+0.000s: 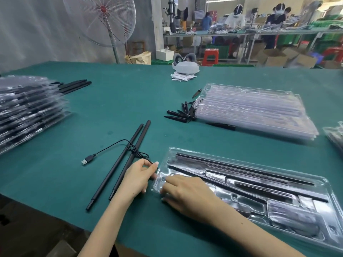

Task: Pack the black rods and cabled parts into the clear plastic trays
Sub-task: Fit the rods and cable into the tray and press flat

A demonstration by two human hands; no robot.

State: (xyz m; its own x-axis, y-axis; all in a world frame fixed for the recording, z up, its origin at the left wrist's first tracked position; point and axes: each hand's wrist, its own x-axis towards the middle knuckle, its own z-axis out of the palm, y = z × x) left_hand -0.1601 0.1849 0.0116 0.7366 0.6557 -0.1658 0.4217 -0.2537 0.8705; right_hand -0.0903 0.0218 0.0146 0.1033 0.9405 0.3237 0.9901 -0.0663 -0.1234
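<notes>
Overhead, green table mat (pixel 104 108), stacked clear trays (pixel 259 112), standing fan (pixel 101 19), busy workshop behind.

From my remote seat, all I see of the wearer is two bare forearms coming in from the bottom edge, each ending in a bare hand. No sleeve reaches into view on either arm, and there is no glove, watch, ring or bracelet that I can make out. The left hand (pixel 139 175) is slim, with longish, pale, neatly rounded nails that catch the light at the thumb and fingertips. The right hand (pixel 186 193) shows mostly its back and knuckles, with one pale nail visible at the near edge.
</notes>
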